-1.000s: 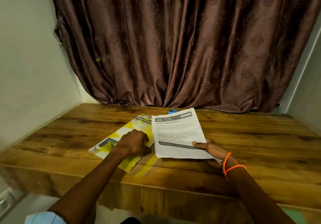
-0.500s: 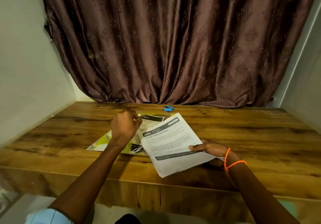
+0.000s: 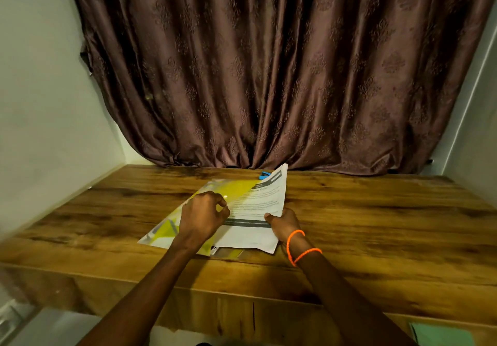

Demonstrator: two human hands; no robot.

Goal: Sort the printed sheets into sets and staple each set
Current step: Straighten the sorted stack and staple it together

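A stack of white printed sheets point(image 3: 258, 208) with dark header bars is held tilted above the wooden table point(image 3: 376, 211). My right hand point(image 3: 285, 222) grips its lower right corner, thumb on top. A translucent yellow plastic folder point(image 3: 166, 230) lies on the table to the left. Its cover covers the left part of the sheets. My left hand point(image 3: 203, 215) has its fingers curled and pinches that cover near the sheets' left edge. A small blue stapler point(image 3: 265, 176) sits behind the sheets, partly hidden by them.
A brown patterned curtain point(image 3: 269, 77) hangs along the table's back edge. Pale walls close in on the left and right. A green object point(image 3: 441, 335) lies low at the bottom right, below the table's front edge.
My left hand dropped from mid-air back onto the yellow folder and took its cover. The right hand swung the sheets upright and left, so their left part now lies under the cover.
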